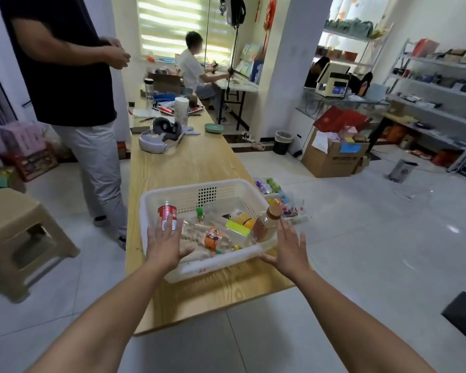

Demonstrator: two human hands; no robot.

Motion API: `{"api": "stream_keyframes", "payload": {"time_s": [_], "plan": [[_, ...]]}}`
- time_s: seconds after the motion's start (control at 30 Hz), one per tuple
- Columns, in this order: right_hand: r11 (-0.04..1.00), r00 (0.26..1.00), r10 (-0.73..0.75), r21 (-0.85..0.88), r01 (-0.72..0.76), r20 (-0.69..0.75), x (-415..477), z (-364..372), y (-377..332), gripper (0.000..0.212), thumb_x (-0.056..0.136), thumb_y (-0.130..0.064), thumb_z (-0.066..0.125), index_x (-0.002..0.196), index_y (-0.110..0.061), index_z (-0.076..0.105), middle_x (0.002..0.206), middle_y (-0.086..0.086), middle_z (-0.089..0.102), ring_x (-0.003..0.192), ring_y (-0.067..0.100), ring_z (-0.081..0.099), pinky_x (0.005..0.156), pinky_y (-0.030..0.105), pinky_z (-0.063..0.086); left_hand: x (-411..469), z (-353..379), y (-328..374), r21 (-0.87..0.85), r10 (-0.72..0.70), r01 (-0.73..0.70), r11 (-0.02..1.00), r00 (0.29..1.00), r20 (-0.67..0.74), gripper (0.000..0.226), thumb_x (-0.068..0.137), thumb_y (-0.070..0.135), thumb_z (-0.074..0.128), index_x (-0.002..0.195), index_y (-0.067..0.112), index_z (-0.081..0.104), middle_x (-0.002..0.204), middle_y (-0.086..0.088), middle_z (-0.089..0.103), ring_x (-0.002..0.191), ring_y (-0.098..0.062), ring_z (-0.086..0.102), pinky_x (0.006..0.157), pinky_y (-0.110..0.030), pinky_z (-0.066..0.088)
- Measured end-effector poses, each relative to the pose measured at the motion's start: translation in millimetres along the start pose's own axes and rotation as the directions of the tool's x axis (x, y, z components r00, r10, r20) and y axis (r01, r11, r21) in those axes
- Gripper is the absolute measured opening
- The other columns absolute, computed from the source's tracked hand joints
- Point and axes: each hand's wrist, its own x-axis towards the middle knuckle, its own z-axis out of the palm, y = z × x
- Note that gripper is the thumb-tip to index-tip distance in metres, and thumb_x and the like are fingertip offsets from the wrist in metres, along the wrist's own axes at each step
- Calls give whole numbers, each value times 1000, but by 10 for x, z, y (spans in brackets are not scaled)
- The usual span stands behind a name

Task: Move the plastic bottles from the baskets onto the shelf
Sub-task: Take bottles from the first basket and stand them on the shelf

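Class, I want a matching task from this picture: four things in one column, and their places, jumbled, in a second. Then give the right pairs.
Things
1. red-labelled container
2. cork-stoppered bottle
3. headset
4. stool

Places
A. on the floor, left of the table
B. on the table, beyond the basket
C. in the basket, at its right side
D. in the basket, at its left side

Pairs: 1-D, 2-C, 3-B, 4-A
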Motion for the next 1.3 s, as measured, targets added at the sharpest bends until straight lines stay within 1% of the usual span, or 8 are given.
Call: {"api": "stream_keyframes", "payload": {"time_s": [0.23, 0.4, 0.53, 0.8, 0.9, 1.03, 1.17, 1.3], "plan": [[991, 995, 97, 85, -99, 25, 543, 14, 119, 115, 75, -70, 57, 152, -14, -7, 160, 0, -7, 147, 16, -4, 118, 49, -1, 562, -36, 63, 12, 39, -39, 999, 998, 44, 91, 91, 67, 35, 152, 22, -16, 158, -8, -25, 145, -32, -23, 116, -51, -9], [959, 988, 149, 237, -156, 45, 874, 147, 82, 107, 70, -62, 70, 150, -17, 16, 154, 3, 26, 142, 22, 24, 116, 48, 13, 872, 46, -45, -40, 16, -12, 999, 995, 101, 95, 89, 66, 41, 152, 22, -14, 158, -10, -25, 144, -32, -23, 116, -50, -10], [891, 987, 149, 424, -159, 57, 1161, 86, 38, 89, 66, -42, 83, 135, -18, 32, 134, 3, 53, 122, 27, 50, 93, 37, 40, 1074, 167, -139, -96, -20, 36, 995, 986, 164, 99, 89, 64, 47, 152, 19, -15, 156, -14, -28, 145, -33, -22, 117, -49, -2], [782, 987, 95, 604, -156, 133, 1671, 133, -123, 83, 72, -19, 82, 136, -16, 29, 113, -1, 54, 93, 18, 55, 77, 28, 41, 1195, 448, -214, -168, -86, 105, 980, 989, 117, 94, 95, 33, 55, 151, 12, -18, 154, -18, -31, 144, -39, -18, 117, -48, 12], [788, 977, 87, 586, -187, 195, 1904, 147, -131, 75, 74, -23, 81, 130, -16, 32, 109, -1, 57, 91, 18, 55, 78, 30, 44, 1277, 525, -141, -313, -260, 250, 916, 966, 10, 105, 90, 38, 62, 150, 10, -19, 157, -18, -19, 145, -43, 0, 114, -47, 25], [800, 944, 68, 548, -244, 322, 2134, 275, -57, 71, 70, -30, 83, 120, -16, 35, 111, 2, 58, 98, 21, 59, 85, 35, 49, 1368, 513, -6, -562, -573, 499, 660, 818, 54, 97, 91, 38, 61, 151, 2, -6, 155, -25, 9, 136, -43, 29, 106, -47, 35], [780, 909, 37, 556, -287, 416, 2208, 385, -102, 72, 66, -32, 85, 116, -18, 35, 103, -2, 56, 97, 19, 57, 78, 29, 45, 1477, 629, -65, -566, -638, 572, 594, 763, 100, 98, 82, 32, 72, 150, 1, 8, 144, -27, 35, 128, -41, 41, 103, -48, 40], [747, 859, -52, 591, -306, 510, 2397, 671, -43, 88, 39, -53, 89, 110, -14, 54, 95, -3, 69, 88, 16, 68, 79, 38, 57, 1580, 860, -283, -589, -632, 591, 551, 756, 169, 75, 72, 41, 75, 127, 5, 38, 119, -21, 55, 98, -37, 57, 86, -48, 51]]}}
